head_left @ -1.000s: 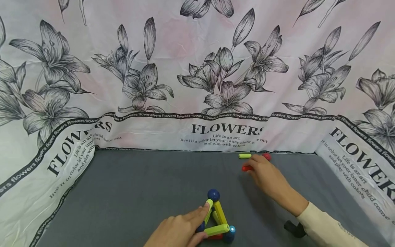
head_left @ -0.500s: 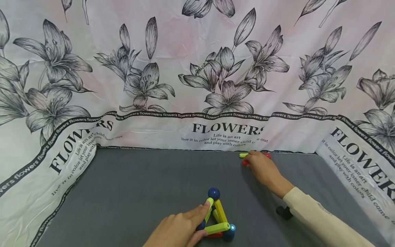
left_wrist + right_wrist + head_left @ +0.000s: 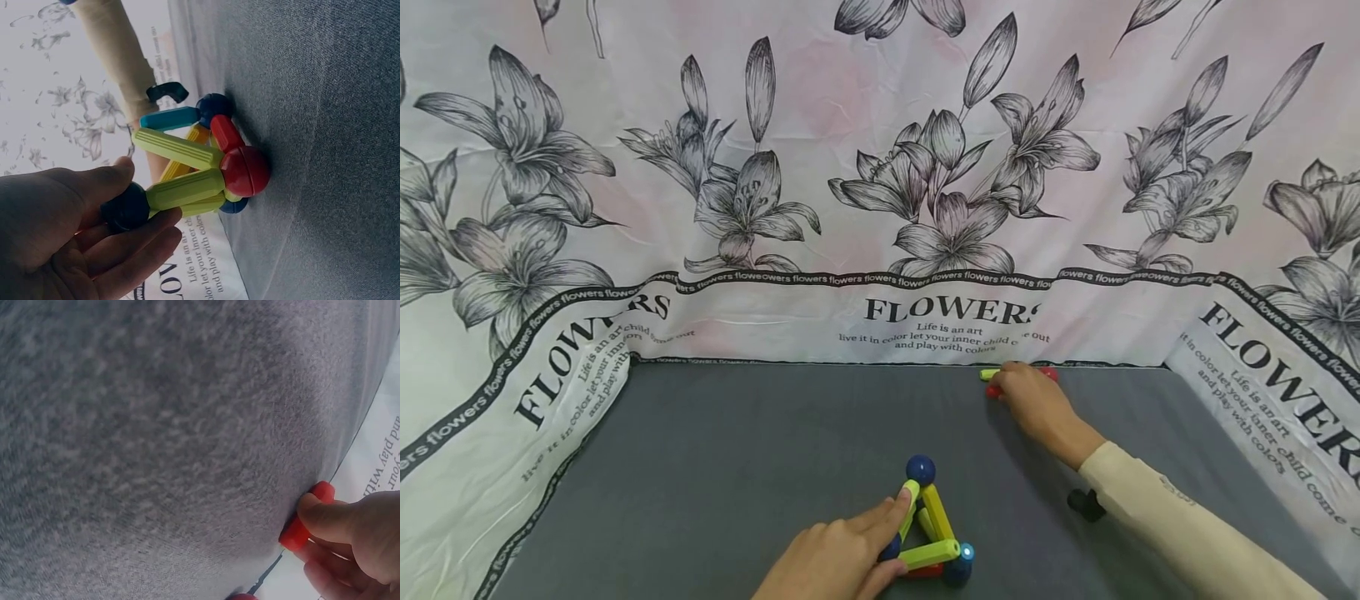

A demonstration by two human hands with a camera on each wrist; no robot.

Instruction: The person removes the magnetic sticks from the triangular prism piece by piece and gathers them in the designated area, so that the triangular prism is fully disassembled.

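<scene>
In the left wrist view, my left hand (image 3: 75, 212) pinches a dark blue ball (image 3: 127, 207) between thumb and fingers. That ball is one corner of a frame of magnetic sticks and balls standing on the grey cloth. Lime sticks (image 3: 187, 190) run from it to a red ball (image 3: 245, 171); a teal stick (image 3: 170, 119) points up from another dark blue ball (image 3: 215, 110). At the back of the table, my right hand (image 3: 1037, 408) holds a red stick (image 3: 294, 536) between thumb and fingers. Beyond that hand lies a lime stick (image 3: 989, 375), partly hidden.
A red piece (image 3: 1048, 372) shows behind my right hand, near the back edge of the grey cloth (image 3: 760, 450). A flower-printed curtain (image 3: 820, 208) borders the table at the back and sides. A black strap piece (image 3: 1086, 505) hangs at the right sleeve.
My right hand has moved a little farther back with the red stick, now close to the loose pieces. My left hand and the frame have stayed in place.
</scene>
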